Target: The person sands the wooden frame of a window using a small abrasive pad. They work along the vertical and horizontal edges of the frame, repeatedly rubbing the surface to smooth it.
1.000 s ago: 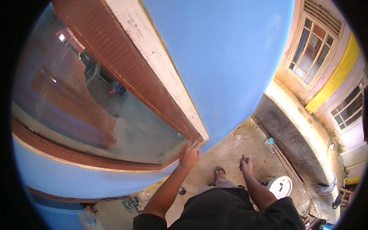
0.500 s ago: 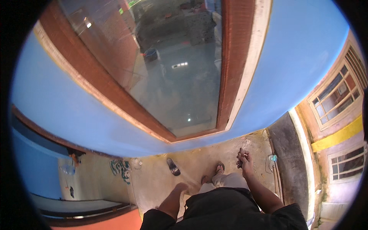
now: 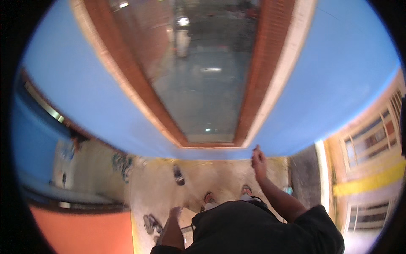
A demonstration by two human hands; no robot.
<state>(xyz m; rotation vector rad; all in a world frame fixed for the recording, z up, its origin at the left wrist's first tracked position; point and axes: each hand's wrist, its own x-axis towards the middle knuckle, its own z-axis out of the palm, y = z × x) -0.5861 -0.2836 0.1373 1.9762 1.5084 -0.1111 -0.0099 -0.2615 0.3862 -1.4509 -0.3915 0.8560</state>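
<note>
My right hand [image 3: 259,164] is raised in front of me, close to the lower right corner of the window's brown wooden frame [image 3: 220,145]. Its fingers are curled closed around something small and dark that I cannot make out. Whether the hand touches the blue wall [image 3: 313,84] is unclear. Low at my left side hangs my left hand [image 3: 176,211], blurred, its fingers not readable. A pale, flat-topped thing [image 3: 187,216] shows beside it. The large glass pane [image 3: 207,97] fills the frame and carries reflections.
A lone dark slipper [image 3: 179,175] lies on the concrete floor [image 3: 148,178], with a pair of dark sandals [image 3: 152,223] nearer me at the left. A patterned mat [image 3: 122,165] lies by the doorway. To the right stand a dark strip of ground and a neighbouring building with windows [image 3: 370,135].
My right hand has moved up and forward, toward the window frame's corner. My view has turned and my feet now stand farther apart; the pair of sandals has come into view.
</note>
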